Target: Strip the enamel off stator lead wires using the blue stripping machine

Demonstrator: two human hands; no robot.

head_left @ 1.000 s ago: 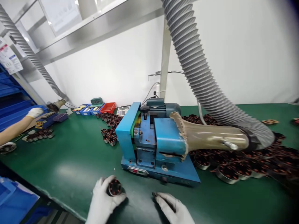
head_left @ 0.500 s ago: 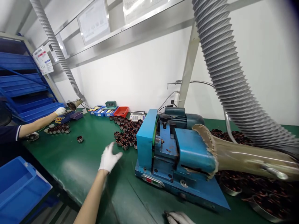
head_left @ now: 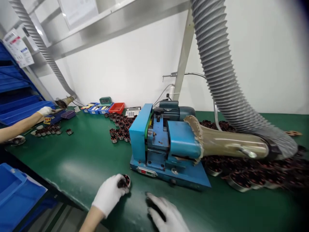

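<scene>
At the lower centre of the frame, the left hand (head_left: 109,194) pinches a round part (head_left: 128,182), dark inside a silvery rim; the right hand (head_left: 168,213), nearby, has thumb and fingers parted. Beyond, a blue machine (head_left: 183,138) stands mid-frame, partly hiding clustered parts (head_left: 120,132); a ridged grey hose (head_left: 214,54) fills the upper right.

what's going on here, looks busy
Someone in white gloves is at a green table. The left hand holds a small round metal part in front of a blue machine. The right hand is nearby, too blurred to tell whether it holds anything. Similar parts stand in groups behind the machine's left side and to its right. Further left, a co-worker's gloved hand reaches toward the blue trays.
</scene>
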